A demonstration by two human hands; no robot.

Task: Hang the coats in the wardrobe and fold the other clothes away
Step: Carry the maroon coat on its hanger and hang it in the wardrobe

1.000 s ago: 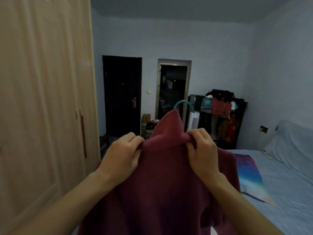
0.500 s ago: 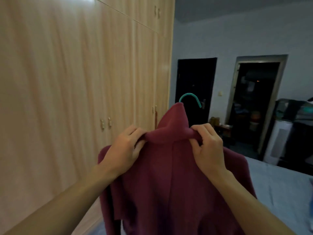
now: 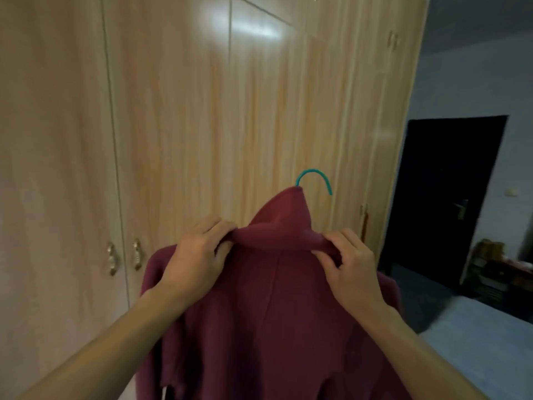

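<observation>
Pale wooden wardrobe doors (image 3: 202,125), all closed, fill the background, with a dark doorway (image 3: 444,197) at the right. Held up before them is a maroon coat (image 3: 274,313) of soft, fuzzy cloth, a seam running down its back and a teal hanger hook (image 3: 314,176) poking from the collar. The left hand (image 3: 199,255) and right hand (image 3: 350,264) each pinch the folded collar at its sides.

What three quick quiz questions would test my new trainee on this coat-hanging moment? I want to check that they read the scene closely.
1. True or false: the wardrobe doors are open.
2. Which colour is the hanger hook above the maroon coat? A) teal B) white C) black
3. What do the left hand and right hand grip?

Key: 1. False, all doors in view are shut. 2. A. 3. The coat's folded collar, one hand at each side.
</observation>
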